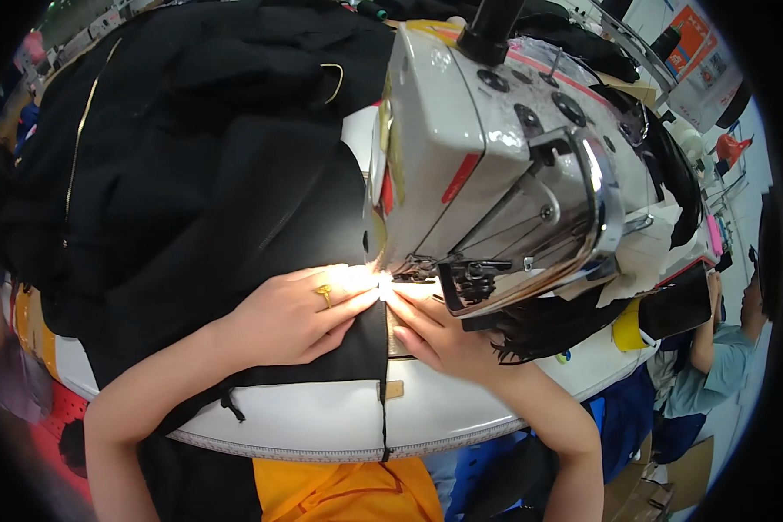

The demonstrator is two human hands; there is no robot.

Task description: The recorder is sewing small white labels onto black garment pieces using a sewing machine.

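Observation:
My left hand (296,315) lies palm down on a large black fabric piece (261,252), with a gold ring on one finger. Its fingers are pressed together on the fabric, and the fingertips reach into a bright lamp glare. Meeting it from the other side is my right hand (435,331), its fingertips closed at the fabric's edge and its thumb lower down. Just beyond both hands stands a white sewing machine (435,130). Glare and the machine's dark parts hide its needle and the exact grip of the fingertips.
Black garment fabric with a gold zipper (83,130) is heaped at the left. A measuring tape (322,454) runs along the curved front of the white table (304,413). At the right are a yellow roll (628,327) and another person (722,357).

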